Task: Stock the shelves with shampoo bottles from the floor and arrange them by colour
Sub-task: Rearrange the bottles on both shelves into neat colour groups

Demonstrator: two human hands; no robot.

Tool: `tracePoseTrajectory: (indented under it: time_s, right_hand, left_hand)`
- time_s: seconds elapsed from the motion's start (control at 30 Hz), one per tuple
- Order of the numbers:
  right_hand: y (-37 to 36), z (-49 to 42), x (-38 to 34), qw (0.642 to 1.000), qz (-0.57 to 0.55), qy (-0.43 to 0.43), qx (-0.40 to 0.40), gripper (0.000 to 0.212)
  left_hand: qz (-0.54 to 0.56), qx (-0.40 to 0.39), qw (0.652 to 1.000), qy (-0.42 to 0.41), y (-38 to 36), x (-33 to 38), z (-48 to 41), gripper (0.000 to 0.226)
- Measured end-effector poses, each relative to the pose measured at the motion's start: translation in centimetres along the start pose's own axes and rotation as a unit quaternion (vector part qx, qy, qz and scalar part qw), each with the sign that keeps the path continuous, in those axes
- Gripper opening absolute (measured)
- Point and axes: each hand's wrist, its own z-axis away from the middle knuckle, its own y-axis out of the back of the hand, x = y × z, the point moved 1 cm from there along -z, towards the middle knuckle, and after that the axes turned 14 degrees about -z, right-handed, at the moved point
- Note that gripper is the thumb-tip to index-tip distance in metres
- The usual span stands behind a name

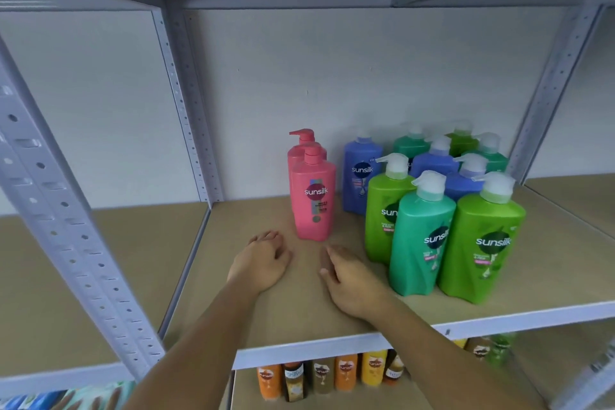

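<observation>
Two pink shampoo bottles (312,203) stand one behind the other in the middle of the brown shelf (253,319). To their right stands a cluster of pump bottles: blue ones (361,176) at the back, light green (482,246) and teal green (422,243) in front. My left hand (263,260) rests just in front and left of the pink bottles, empty, fingers loosely curled. My right hand (346,280) hovers just in front of the pink bottles, empty, fingers apart, beside the teal bottle.
Grey perforated metal uprights (70,236) frame the shelf bay on the left; another upright (545,93) stands at the right. On the shelf below stand several orange, brown and yellow bottles (332,373). Blue and teal packs (40,399) show at bottom left.
</observation>
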Motion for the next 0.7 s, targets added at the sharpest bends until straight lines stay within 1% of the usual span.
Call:
tracePoseTrajectory:
  time_s: [0.03, 0.1, 0.17, 0.3, 0.47, 0.6, 0.7]
  right_hand:
    - [0.1, 0.5, 0.3, 1.000, 0.018, 0.012, 0.004, 0.055]
    - [0.2, 1.1, 0.4, 0.998, 0.053, 0.033, 0.006, 0.047]
    - [0.2, 1.6, 0.2, 0.996, 0.076, 0.045, 0.008, 0.044]
    - [-0.2, 1.6, 0.3, 0.993, 0.102, 0.050, 0.014, 0.046]
    - [-0.5, 1.1, 0.5, 0.992, 0.125, 0.023, -0.021, 0.058]
    - [-0.6, 1.1, 0.4, 0.990, 0.138, 0.020, -0.032, 0.059]
    - [-0.3, 1.2, 0.2, 0.988, 0.141, 0.017, -0.052, 0.060]
  left_hand:
    - [0.000, -0.001, 1.000, 0.004, 0.1, 0.0, 0.1, 0.062]
    - [-0.005, -0.003, 1.000, 0.009, 0.3, 0.1, 0.3, 0.054]
    - [-0.016, -0.001, 1.000, -0.004, 0.3, 0.3, 0.4, 0.050]
    - [-0.029, -0.005, 0.999, -0.027, 0.2, 0.8, 1.1, 0.051]
    - [-0.038, -0.007, 0.999, -0.038, 0.0, 1.5, 2.8, 0.057]
    - [-0.035, 0.000, 0.998, -0.044, 0.2, 2.3, 4.2, 0.056]
    - [-0.029, -0.003, 0.998, -0.050, 0.5, 3.2, 5.3, 0.063]
